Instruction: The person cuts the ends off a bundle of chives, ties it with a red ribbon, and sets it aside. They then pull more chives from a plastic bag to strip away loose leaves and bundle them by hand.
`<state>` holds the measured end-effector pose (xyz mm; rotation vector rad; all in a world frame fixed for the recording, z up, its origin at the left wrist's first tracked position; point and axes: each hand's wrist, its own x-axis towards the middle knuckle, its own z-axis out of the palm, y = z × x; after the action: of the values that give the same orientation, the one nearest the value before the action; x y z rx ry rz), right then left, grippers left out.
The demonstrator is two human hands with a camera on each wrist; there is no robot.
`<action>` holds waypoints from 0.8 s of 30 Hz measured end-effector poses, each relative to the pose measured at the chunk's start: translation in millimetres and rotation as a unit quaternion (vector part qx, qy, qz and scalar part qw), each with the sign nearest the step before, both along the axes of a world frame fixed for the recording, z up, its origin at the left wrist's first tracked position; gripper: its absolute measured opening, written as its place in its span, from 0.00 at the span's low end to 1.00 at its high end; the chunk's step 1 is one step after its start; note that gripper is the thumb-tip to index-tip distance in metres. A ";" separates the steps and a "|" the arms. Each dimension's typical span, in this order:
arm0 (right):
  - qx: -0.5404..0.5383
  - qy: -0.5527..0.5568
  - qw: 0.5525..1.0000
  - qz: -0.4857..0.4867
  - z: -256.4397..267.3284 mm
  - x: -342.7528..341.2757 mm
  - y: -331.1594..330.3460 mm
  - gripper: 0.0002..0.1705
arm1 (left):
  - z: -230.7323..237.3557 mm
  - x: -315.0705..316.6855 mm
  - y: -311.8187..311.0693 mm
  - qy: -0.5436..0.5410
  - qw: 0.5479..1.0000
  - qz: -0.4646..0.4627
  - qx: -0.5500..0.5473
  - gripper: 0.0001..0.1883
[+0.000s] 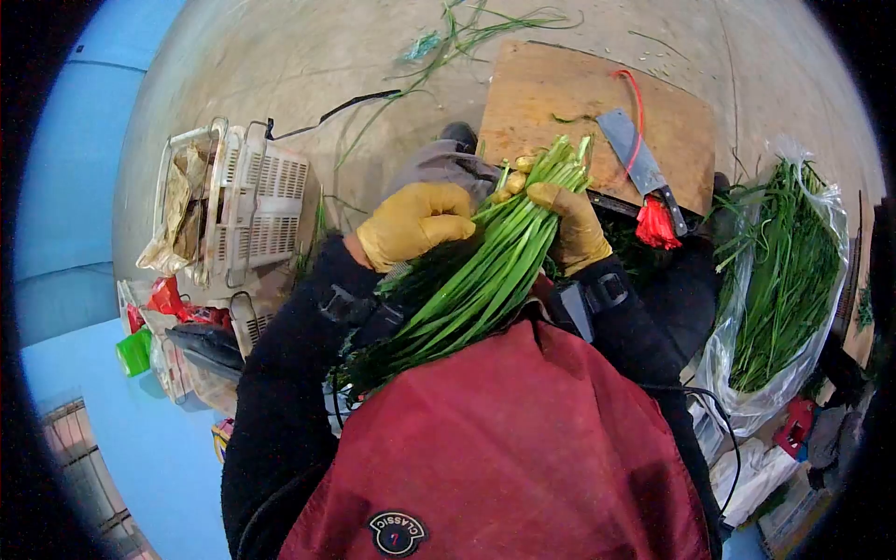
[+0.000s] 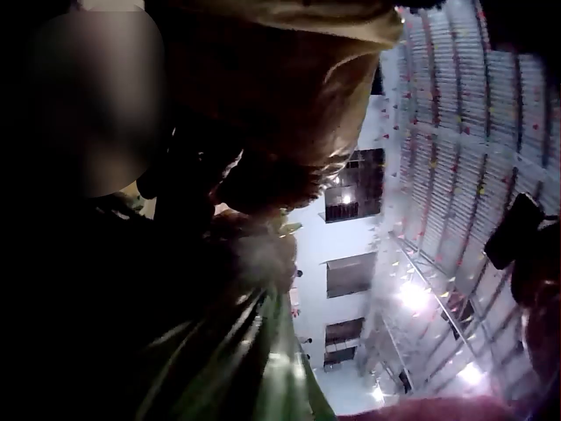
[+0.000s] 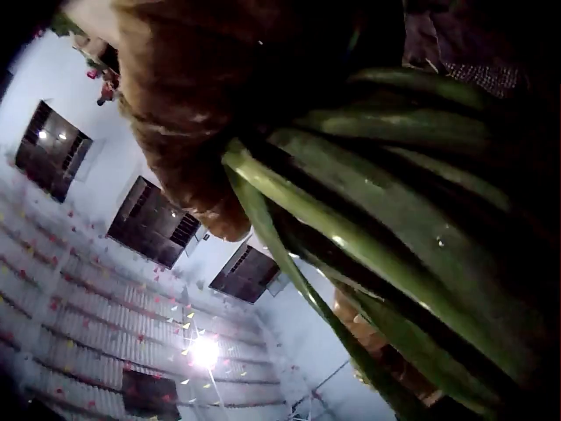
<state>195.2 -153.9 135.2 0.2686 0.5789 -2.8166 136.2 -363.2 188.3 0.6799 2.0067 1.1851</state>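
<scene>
The room is large, with a blue wall far to the left of the grip and a ribbed roof above, where bright lamps shine. The grey floor spreads ahead and to both sides. A dark red apron is behind the grip, on the body side. A plastic bag filled with greens stands well to the right, and a white crate to the left. The wooden board lies just ahead, reaching to the right; on it rests a cleaver, ahead and right of the grip.

The green bundle is in the grip itself. Its long axis runs slantwise: the pale ends point ahead, towards the board, and the leaves go back and left, to the apron. The right hand, in a yellow glove, is closed round it close to these ends. The left hand, also gloved, is curled beside the leaves; whether it pinches any, I cannot tell.
</scene>
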 end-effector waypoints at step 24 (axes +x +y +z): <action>0.125 0.041 0.991 0.037 9.0 -3.8 1.1 0.23 | 29.7 -21.8 1.3 -0.228 0.911 0.108 0.326 0.05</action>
<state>191.4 -152.8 144.2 0.1729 0.9439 -2.6920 114.4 -362.0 218.0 0.4256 1.3014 1.9768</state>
